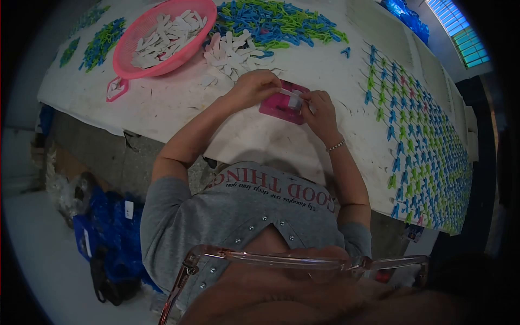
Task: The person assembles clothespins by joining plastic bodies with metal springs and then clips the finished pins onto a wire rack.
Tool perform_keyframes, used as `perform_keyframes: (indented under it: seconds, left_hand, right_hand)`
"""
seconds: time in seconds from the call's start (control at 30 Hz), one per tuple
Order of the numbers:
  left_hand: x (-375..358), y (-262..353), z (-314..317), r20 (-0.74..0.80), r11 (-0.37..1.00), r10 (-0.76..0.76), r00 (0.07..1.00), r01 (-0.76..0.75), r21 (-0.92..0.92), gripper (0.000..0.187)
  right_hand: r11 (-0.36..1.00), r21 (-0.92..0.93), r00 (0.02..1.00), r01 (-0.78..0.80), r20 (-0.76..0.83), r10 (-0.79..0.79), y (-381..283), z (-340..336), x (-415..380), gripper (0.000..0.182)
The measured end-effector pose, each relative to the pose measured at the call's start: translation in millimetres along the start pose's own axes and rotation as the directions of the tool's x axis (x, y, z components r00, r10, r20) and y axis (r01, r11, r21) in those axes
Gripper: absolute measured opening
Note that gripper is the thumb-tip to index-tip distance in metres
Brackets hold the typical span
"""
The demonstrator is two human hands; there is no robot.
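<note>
My left hand [253,89] is closed, its thumb and fingers pinching one end of a thin white strip [290,93]. At the strip's other end, the fingers of my right hand [320,111] are closed in a pinch too. Both hands are over a flat pink block [277,106] on the table, with a small pale grey-white piece [294,102] on it. Just beyond my left hand lies a loose heap of white strips [233,54]. A pink basket [122,59] full of similar white strips [168,40] stands to the left.
Blue and green clothespins [271,21] are piled at the back of the white table [179,103]. More pins form smaller piles [103,43] at far left. Rows of clothespins [422,146] cover the right side. A blue bag [111,233] is on the floor at left.
</note>
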State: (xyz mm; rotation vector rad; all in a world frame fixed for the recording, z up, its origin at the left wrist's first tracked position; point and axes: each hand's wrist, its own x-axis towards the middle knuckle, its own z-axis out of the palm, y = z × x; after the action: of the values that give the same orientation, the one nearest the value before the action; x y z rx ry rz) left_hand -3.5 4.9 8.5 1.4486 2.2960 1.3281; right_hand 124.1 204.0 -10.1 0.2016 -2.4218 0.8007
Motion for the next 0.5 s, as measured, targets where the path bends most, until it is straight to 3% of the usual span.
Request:
perform_keyframes:
  seconds: [0.1, 0.33, 0.4, 0.43, 0.5]
  left_hand:
    - [7.3, -5.6, 14.9, 0.027, 0.987, 0.129, 0.991, -0.131, 0.096, 0.012]
    - [27.3, 4.4, 41.2, 0.070, 0.971, 0.228, 0.971, -0.232, 0.062, 0.012]
    - [30.0, 9.4, 45.0, 0.028, 0.962, 0.262, 0.965, -0.263, 0.067, 0.010]
    - [28.9, 12.6, 44.6, 0.028, 0.961, 0.266, 0.964, -0.267, 0.067, 0.010]
    - [23.9, 18.8, 42.7, -0.015, 0.991, 0.029, 0.999, -0.030, -0.130, 0.011]
  right_hand:
    - [0.995, -0.091, 0.999, 0.034, 0.002, -0.034, 3.3, -11.1, -5.5, 0.015]
    - [0.993, -0.118, 0.992, -0.020, -0.125, 0.005, -10.6, -38.3, 10.3, 0.022]
    - [0.986, 0.114, 0.980, -0.121, -0.142, 0.137, -14.4, -36.7, 17.4, 0.025]
    - [0.987, 0.111, 0.980, -0.120, -0.145, 0.136, -13.6, -34.9, 19.0, 0.025]
    - [0.810, 0.530, 0.949, -0.251, -0.031, 0.314, -8.4, -26.5, 18.7, 0.031]
